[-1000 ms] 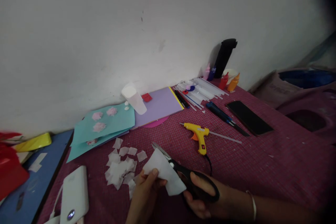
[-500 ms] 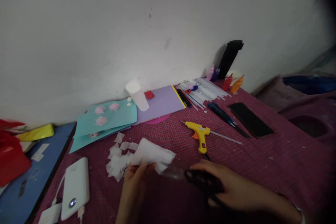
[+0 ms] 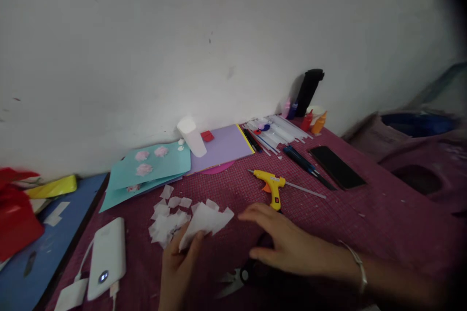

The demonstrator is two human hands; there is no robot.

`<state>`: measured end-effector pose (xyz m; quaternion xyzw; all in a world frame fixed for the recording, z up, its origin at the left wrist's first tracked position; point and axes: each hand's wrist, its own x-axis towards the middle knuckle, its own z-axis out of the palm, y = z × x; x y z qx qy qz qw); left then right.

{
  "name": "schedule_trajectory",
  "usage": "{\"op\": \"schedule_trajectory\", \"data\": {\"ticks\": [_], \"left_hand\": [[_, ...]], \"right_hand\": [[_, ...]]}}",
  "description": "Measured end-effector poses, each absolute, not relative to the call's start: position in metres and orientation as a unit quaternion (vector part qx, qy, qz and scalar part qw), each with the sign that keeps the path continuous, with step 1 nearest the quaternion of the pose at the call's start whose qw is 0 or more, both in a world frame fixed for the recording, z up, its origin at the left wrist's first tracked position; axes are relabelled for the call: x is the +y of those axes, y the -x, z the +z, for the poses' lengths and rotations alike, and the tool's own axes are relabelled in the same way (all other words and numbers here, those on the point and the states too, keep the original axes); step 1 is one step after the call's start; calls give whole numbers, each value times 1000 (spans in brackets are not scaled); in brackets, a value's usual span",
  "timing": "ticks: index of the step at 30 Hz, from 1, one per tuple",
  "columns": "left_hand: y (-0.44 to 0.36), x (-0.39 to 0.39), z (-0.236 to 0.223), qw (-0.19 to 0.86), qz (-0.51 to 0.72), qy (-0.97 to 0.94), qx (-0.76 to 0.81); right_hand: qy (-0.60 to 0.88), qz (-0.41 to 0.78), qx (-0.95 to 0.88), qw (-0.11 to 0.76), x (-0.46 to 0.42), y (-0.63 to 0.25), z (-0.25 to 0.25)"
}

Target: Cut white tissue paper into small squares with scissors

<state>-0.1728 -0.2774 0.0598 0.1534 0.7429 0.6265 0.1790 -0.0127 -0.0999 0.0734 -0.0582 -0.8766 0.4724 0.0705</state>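
My left hand (image 3: 180, 260) pinches a folded piece of thin white paper (image 3: 205, 221) between thumb and fingers. Beside that hand lies a loose pile of small white paper squares (image 3: 164, 226). A pair of scissors (image 3: 233, 282) with dark handles is low in the view, its blades pointing left and blurred. Over the handles hovers my right hand (image 3: 284, 240), thumb and fingers spread; the handles are partly hidden beneath it. Just beyond the right fingers sits a yellow glue gun (image 3: 269, 182) with a glue stick in its back.
A white power bank (image 3: 107, 257) with cables lies at the left. Teal sheets (image 3: 171, 161) with pink paper flowers, a purple sheet (image 3: 228, 143) and a white cup (image 3: 192, 138) stand near the wall. Farther right are a cutter (image 3: 299, 159), phone (image 3: 337, 167), glue sticks (image 3: 286, 129) and small bottles (image 3: 319, 123).
The scissors have come away from the white paper and dropped lower, nearer me. My right fingers have spread from around the handles. The left hand has tilted the paper and moved slightly left.
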Motion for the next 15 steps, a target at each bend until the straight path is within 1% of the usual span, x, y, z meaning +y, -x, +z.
{"op": "schedule_trajectory", "data": {"ticks": [2, 4, 7, 9, 11, 15], "left_hand": [[165, -276, 63, 189, 612, -201, 741], [161, -276, 65, 197, 589, -253, 742], [165, -279, 68, 219, 530, -323, 753], [173, -282, 73, 225, 487, -349, 768], [181, -282, 81, 220, 449, -367, 785], [193, -278, 97, 246, 396, -403, 788]], "right_hand": [[58, 493, -861, 110, -101, 33, 80], [15, 502, -855, 131, -103, 54, 83], [-47, 508, -850, 130, -108, 78, 83], [-45, 507, -854, 108, -111, 87, 82], [-26, 515, -854, 63, -112, 92, 80], [-23, 581, -813, -27, -107, 98, 72]]}}
